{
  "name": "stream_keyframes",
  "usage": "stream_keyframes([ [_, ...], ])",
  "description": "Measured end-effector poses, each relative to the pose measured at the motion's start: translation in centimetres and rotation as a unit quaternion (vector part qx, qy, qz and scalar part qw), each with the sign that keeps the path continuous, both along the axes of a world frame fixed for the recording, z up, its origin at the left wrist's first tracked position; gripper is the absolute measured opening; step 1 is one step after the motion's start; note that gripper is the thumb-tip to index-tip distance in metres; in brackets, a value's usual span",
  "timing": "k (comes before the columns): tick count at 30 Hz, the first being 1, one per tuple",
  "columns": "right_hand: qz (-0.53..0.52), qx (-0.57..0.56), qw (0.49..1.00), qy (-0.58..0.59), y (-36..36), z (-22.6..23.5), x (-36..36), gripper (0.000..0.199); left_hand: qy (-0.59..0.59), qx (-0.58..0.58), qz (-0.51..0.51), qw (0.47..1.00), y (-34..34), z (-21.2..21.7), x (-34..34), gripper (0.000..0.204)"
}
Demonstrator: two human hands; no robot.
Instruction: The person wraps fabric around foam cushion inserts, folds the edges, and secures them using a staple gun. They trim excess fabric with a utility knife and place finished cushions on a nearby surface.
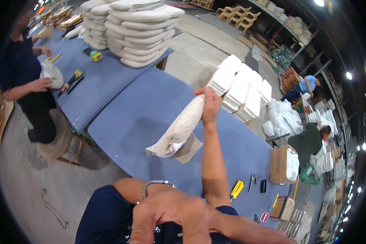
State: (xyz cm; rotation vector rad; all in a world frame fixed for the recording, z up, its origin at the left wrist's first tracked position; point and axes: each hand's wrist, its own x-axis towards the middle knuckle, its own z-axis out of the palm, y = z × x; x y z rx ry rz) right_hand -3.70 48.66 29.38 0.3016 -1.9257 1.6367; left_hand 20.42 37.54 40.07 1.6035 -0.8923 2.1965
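Observation:
My right hand (209,106) reaches out over the blue-topped table (138,118) and grips the upper end of a padded cushion (183,122). Beige textured fabric covers the cushion, which stands tilted on edge. A loose fabric flap and a bit of white lining show at its lower end. Close to the camera is my left hand (175,213), large in view, a metal bracelet at its wrist. Its fingers are spread and hold nothing visible. The cushion's far side is hidden.
Toward the right lie a yellow-handled tool (236,189), a plier-like tool (253,182), scissors (265,215) and a cardboard box (278,168). Stacked white pads (242,87) stand beyond the table. Tall cushion stacks (140,34) rise at the far left, near a co-worker (20,77).

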Motion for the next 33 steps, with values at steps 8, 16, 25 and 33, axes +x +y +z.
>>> stream_keyframes([
  [8, 0.004, 0.006, 1.0, 0.003, 0.6, 0.0, 0.2, 0.038, 0.049, -0.022, 0.117, 0.992, -1.2, 0.9, -2.7, 0.057],
  [16, 0.004, 0.04, 0.999, 0.029, -1.8, 0.7, 0.6, 0.038, 0.095, -0.034, 0.196, 0.975, -2.5, 0.4, -3.7, 0.061],
  [25, 0.083, 0.007, 0.996, 0.04, -8.8, -0.2, 0.2, 0.034, -0.014, -0.05, 0.073, 0.996, -5.7, 3.4, 1.8, 0.073],
  [33, 0.04, 0.077, 0.996, 0.009, -6.0, 2.3, 1.1, 0.038, 0.284, -0.186, 0.097, 0.935, -6.8, -2.5, -1.3, 0.067],
])
